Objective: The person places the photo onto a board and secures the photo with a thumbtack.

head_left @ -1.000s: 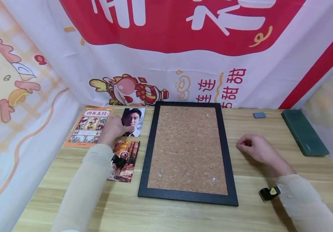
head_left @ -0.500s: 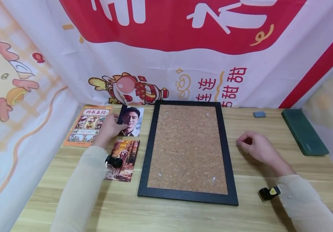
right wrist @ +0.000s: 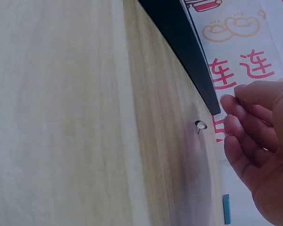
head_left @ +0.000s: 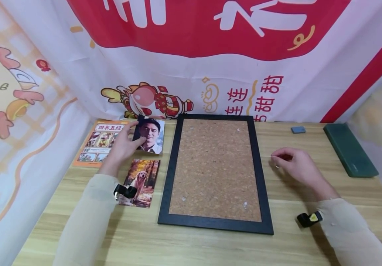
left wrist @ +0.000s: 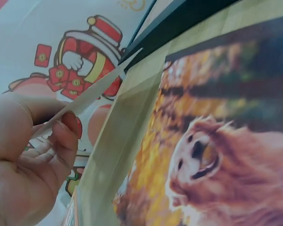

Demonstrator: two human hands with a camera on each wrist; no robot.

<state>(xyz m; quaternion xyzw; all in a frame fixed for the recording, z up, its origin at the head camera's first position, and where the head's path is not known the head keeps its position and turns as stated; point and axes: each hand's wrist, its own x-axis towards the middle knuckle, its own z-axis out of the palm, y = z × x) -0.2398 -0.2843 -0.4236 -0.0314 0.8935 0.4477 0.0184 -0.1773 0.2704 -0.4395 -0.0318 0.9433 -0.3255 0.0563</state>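
Left hand (head_left: 124,146) pinches the portrait photo (head_left: 149,136) by its edge, lifted off the surface (head_left: 294,244) just left of the corkboard (head_left: 215,170). Right hand (head_left: 294,166) rests loosely curled, holding nothing, a pushpin (right wrist: 200,125) lying beside its fingertips. Dog photo (head_left: 139,181) lies flat below.

The orange booklet (head_left: 102,143) reads 四书五经; the banner (head_left: 254,98) reads 连连甜甜

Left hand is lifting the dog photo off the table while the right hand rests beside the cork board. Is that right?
Not quite. The left hand pinches the portrait photo; the dog photo lies flat on the table, per the head view. The right hand is beside the cork board.
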